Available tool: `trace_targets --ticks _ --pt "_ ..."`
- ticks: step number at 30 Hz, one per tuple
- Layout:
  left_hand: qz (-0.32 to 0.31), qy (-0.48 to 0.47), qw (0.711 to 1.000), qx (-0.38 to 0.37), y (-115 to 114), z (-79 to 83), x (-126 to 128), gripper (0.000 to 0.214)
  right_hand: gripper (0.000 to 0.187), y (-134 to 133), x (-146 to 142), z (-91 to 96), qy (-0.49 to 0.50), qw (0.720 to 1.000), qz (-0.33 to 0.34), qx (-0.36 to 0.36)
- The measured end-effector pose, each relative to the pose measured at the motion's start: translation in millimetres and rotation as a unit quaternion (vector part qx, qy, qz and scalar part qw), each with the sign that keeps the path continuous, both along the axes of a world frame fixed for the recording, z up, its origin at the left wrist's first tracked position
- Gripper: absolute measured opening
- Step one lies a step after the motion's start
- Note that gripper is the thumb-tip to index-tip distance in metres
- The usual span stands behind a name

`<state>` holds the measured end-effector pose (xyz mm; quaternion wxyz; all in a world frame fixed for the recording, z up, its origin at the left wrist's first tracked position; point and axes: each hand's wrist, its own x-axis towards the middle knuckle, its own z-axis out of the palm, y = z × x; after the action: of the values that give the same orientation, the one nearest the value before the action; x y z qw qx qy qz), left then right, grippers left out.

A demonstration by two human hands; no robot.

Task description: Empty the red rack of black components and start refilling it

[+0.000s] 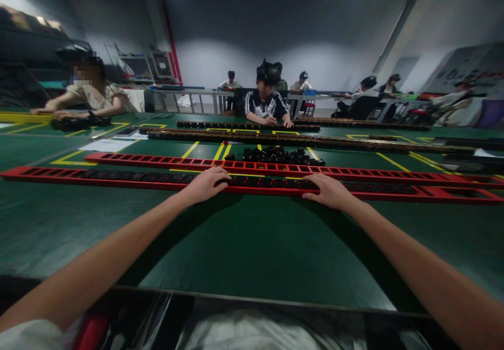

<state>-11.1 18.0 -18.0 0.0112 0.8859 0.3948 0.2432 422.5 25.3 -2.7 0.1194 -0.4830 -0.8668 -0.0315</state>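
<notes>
A long red rail point(118, 181) with black inserts in its slots lies across the green table in front of me. My left hand point(207, 183) rests on top of it near the middle, fingers curled down onto the black inserts. My right hand point(329, 190) lies flat on the same rail a little to the right, fingers stretched leftward along it. A second red rail point(157, 160) with mostly bare slots lies parallel just behind. A heap of small black parts point(275, 155) sits behind that rail, between my two hands.
More long dark rails point(307, 141) lie further back on the green table point(244, 245), which has yellow tape marks. A person in a striped top point(266, 104) works opposite; another person point(88, 95) sits at the far left. White paper point(106, 145) lies at the left.
</notes>
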Motion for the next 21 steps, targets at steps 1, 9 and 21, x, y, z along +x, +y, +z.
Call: trace_targets --ticks 1,9,21 --pt "0.004 0.008 1.000 0.001 -1 -0.3 1 0.028 0.059 0 1 -0.3 0.000 1.000 0.002 0.000" --pt "0.039 0.075 0.996 0.028 -3 2.2 4 0.036 0.059 1 1 -1.3 0.001 1.000 -0.003 -0.009" --pt "0.066 0.084 0.990 0.090 -5 9.5 1 0.024 0.058 4 4 -3.5 0.003 1.000 0.009 0.002"
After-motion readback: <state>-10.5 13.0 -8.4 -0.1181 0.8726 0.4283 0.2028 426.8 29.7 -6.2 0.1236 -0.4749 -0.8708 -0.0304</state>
